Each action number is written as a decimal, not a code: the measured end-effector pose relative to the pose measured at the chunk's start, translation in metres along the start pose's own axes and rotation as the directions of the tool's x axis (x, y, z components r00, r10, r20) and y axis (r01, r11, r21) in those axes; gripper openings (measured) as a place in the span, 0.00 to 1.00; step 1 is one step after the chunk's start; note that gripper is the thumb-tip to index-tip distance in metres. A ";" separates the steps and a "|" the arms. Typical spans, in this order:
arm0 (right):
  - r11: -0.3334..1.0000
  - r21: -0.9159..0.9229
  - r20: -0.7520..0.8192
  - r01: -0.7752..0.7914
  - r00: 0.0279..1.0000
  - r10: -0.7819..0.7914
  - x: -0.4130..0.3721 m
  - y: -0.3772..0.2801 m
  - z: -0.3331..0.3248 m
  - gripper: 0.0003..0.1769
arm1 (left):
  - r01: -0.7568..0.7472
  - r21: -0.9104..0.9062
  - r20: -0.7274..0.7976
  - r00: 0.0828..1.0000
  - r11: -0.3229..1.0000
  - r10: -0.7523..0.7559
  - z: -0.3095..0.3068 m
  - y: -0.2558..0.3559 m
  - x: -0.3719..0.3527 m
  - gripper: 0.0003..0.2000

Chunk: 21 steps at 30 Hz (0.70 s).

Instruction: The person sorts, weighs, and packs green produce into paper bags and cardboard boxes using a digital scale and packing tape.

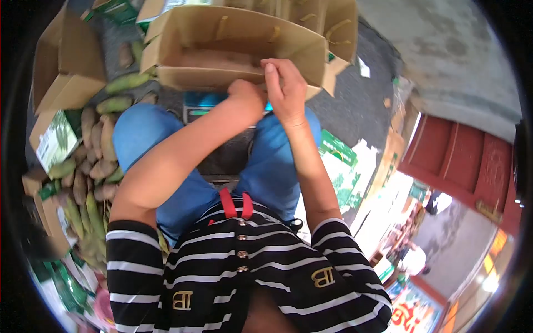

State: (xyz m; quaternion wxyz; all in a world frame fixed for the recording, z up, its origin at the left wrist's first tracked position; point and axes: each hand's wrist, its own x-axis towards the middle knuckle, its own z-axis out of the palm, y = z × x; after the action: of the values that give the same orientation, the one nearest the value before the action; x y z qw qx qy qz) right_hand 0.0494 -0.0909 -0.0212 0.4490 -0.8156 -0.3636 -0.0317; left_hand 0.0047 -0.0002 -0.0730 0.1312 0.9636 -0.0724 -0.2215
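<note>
A cardboard box [216,58] stands with its top open in front of my knees, with yellow handle loops on its far wall. My left hand [248,93] is bent at the box's near wall, its fingers mostly hidden. Close beside it, my right hand [287,89] is over the near wall towards the right corner. Its fingers are curled and drawn together, but whatever they grip is hidden. Partly covered by the box and my left forearm is a blue-topped device [202,101], which looks like a scale.
Long green and brownish vegetables [94,166] lie heaped at the left, near another open carton [75,61]. More cartons [311,16] stand behind the box. Green-and-white printed cardboard [338,161] lies right of my knee. Farther right are a red door [461,161] and a person [412,260].
</note>
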 end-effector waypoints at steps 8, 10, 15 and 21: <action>0.970 -0.218 -0.205 -0.107 0.977 0.062 -0.071 0.017 -0.072 0.07 | -0.058 0.067 -0.068 0.996 0.996 0.062 -0.020 0.000 -0.021 0.08; 0.948 -0.212 -0.219 -0.238 0.957 0.191 -0.096 0.033 -0.088 0.09 | -0.061 0.055 -0.059 0.996 0.997 0.065 -0.018 -0.001 -0.020 0.10; 0.861 -0.169 -0.218 -0.480 0.870 0.443 -0.158 0.068 -0.108 0.10 | -0.092 0.063 -0.085 0.992 0.994 0.097 -0.021 0.001 -0.021 0.11; 0.827 -0.036 -0.149 -0.561 0.821 0.550 -0.187 0.055 -0.081 0.16 | -0.184 0.062 -0.428 0.883 0.981 0.192 -0.042 0.017 -0.024 0.14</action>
State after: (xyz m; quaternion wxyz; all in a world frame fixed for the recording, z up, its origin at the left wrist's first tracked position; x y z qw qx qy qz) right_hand -0.0313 -0.2754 -0.0824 0.4296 -0.8991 -0.0781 0.0322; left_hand 0.0012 -0.0024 -0.0218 0.1554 0.9783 -0.1367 0.0121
